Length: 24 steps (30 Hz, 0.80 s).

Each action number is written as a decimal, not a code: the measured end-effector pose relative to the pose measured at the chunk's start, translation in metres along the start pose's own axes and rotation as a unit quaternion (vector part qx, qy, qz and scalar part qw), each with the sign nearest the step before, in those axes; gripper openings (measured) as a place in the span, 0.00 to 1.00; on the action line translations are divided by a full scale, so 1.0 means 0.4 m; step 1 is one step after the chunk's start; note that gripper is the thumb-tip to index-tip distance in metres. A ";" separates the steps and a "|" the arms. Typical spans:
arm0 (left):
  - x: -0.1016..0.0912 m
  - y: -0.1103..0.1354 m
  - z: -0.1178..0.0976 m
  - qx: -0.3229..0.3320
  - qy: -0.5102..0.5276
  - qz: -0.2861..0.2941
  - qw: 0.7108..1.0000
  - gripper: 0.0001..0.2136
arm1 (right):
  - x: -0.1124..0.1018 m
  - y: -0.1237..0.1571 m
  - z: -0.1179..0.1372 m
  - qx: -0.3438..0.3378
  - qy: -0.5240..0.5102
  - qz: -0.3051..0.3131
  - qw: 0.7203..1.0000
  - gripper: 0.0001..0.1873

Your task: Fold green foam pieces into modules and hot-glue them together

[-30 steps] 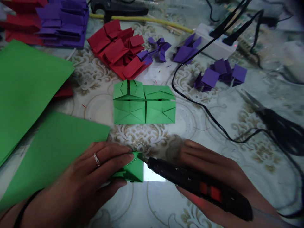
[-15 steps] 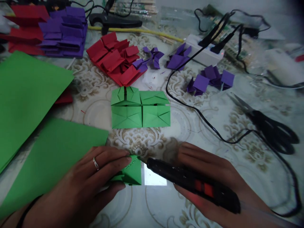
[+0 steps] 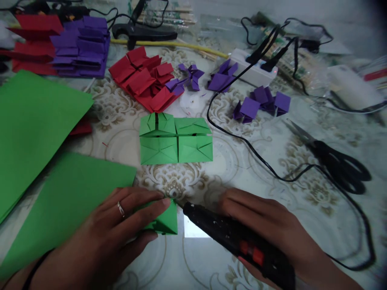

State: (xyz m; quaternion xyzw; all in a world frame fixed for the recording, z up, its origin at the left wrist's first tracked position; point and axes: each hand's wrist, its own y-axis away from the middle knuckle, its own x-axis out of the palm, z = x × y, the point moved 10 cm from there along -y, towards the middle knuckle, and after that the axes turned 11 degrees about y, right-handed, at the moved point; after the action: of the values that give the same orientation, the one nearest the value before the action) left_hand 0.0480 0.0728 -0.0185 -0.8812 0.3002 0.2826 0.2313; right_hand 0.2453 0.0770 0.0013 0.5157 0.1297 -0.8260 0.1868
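Note:
Near the front of the table, my left hand (image 3: pixel 121 229) presses a small folded green paper piece (image 3: pixel 167 220), fingers on top and thumb at its near edge. My right hand (image 3: pixel 260 225) grips a black glue gun (image 3: pixel 223 229) with a red switch; its body hides some of my fingers. The metal nozzle touches or nearly touches the upper right corner of the folded paper. Just beyond lie joined green folded pieces (image 3: pixel 177 141) in two rows. Flat green sheets (image 3: pixel 75 197) extend under and beside my left forearm.
Black scissors (image 3: pixel 335 161) lie open at right. A black cord (image 3: pixel 260 155) loops from a white power strip (image 3: pixel 256 70) toward my right hand. Red folded paper (image 3: pixel 145 80), purple pieces (image 3: pixel 249 108) and a purple stack (image 3: pixel 81 48) sit farther back. A larger green stack (image 3: pixel 36 121) is at left.
The glue gun has shifted slightly left and down, its nozzle still at the paper's corner. My left index finger reaches a little farther over the folded piece. The whole view has shifted slightly.

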 end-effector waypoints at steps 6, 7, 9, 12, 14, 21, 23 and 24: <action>-0.014 -0.012 -0.008 0.009 -0.023 -0.030 0.999 0.21 | -0.004 -0.003 0.025 -0.023 0.011 -0.010 1.000 0.12; -0.012 -0.011 -0.006 0.008 -0.023 -0.032 0.999 0.21 | -0.001 0.001 0.026 -0.024 0.019 -0.008 0.999 0.12; -0.006 -0.009 0.000 0.000 -0.021 -0.030 0.999 0.22 | 0.005 0.011 0.031 -0.034 0.033 -0.005 0.999 0.12; 0.001 -0.005 0.005 -0.010 -0.016 -0.008 1.000 0.23 | 0.005 0.029 0.039 -0.050 0.050 -0.023 0.997 0.13; 0.000 -0.002 0.001 -0.005 -0.008 -0.003 1.000 0.23 | 0.005 0.037 0.041 -0.056 0.054 -0.032 0.996 0.12; 0.013 0.010 0.013 -0.003 0.017 -0.016 1.000 0.27 | 0.021 0.044 0.040 -0.060 0.046 -0.013 0.997 0.11; 0.009 0.008 0.013 0.000 0.019 -0.028 0.999 0.27 | 0.021 0.040 0.043 -0.059 0.038 -0.011 0.997 0.12; 0.009 0.006 0.012 0.000 0.018 -0.025 1.000 0.26 | 0.019 0.037 0.045 -0.059 0.032 -0.011 0.998 0.11</action>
State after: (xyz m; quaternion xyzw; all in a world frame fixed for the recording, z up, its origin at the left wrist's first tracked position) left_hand 0.0472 0.0725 -0.0248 -0.8935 0.2817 0.2611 0.2329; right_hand 0.2343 0.0552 0.0019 0.5281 0.1898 -0.8021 0.2042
